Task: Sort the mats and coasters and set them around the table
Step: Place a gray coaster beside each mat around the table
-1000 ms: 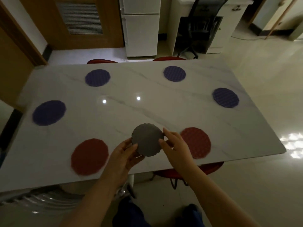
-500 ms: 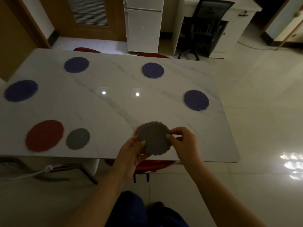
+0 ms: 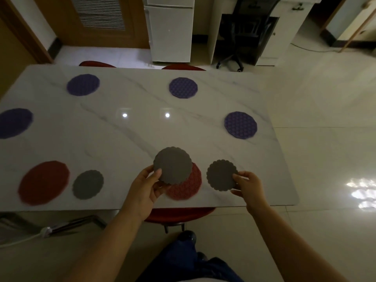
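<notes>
My left hand [image 3: 145, 187] grips a stack of grey scalloped coasters [image 3: 172, 165] above a red mat [image 3: 188, 187] near the front edge of the white marble table [image 3: 130, 139]. A single grey coaster [image 3: 221, 177], pinched by my right hand [image 3: 247, 185], sits just right of that mat, at or just above the tabletop. Another grey coaster [image 3: 87, 184] lies beside a second red mat [image 3: 43, 183] at the front left. Several purple mats ring the table: far left [image 3: 83, 84], far right [image 3: 183, 87], right end [image 3: 240, 124], left end [image 3: 15, 122].
Red stools show under the front edge [image 3: 179, 215] and behind the far edge [image 3: 95, 64]. A white fridge [image 3: 169, 27], a desk with a black office chair [image 3: 244, 33] and a wooden door [image 3: 101, 17] stand beyond. A white cable [image 3: 24, 238] runs on the floor at left.
My right hand has drawn one grey coaster off the stack and carried it right, past the red mat. The view has shifted, and a placed grey coaster now shows beside the left red mat.
</notes>
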### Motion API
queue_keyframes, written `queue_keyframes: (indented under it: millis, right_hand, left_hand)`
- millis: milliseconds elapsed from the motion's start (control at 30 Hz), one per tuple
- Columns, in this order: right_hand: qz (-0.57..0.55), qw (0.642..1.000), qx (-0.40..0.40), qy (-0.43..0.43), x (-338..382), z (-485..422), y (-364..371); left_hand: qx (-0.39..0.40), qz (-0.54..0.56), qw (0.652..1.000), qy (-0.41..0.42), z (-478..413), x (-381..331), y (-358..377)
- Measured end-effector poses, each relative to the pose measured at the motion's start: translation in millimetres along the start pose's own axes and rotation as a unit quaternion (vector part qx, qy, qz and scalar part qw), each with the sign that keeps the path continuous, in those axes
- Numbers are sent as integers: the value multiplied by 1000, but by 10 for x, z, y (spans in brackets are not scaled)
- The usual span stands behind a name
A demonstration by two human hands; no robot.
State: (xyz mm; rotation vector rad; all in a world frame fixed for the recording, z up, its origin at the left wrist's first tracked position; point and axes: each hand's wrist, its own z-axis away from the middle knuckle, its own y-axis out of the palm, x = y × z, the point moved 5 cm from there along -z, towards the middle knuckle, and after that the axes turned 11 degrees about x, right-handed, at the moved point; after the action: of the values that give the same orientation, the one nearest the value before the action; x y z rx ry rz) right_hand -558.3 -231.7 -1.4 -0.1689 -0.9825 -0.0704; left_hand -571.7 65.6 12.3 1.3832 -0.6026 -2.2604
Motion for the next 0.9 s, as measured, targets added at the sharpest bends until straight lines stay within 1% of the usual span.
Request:
queue_keyframes:
  millis: [133, 267, 400, 567, 667, 767, 900]
  right_hand:
    - [40, 997, -18, 56, -300, -234, -11]
    - [87, 991, -38, 91, -492, -343, 15]
    - [171, 980, -58, 78, -489, -356, -29]
    - [195, 976, -62, 69, -432, -354, -187]
    - [190, 980, -47, 45, -361, -346, -278]
    - [158, 987, -31, 0, -197, -333, -394]
    - [119, 989, 37, -85, 230, -369, -550]
  left_hand:
    - [6, -15, 1000, -4, -97, -4, -37]
    - [-5, -12, 1000, -17, -167, 30, -85]
    - [-5, -18, 999, -33, -208, 92, -89]
    - [-4, -28, 998, -50, -277, 218, -14]
    - [11, -33, 998, -59, -356, 305, 163]
    - [23, -20, 997, -72, -469, 421, 468]
    - [31, 2, 996, -84, -663, 632, 1042]
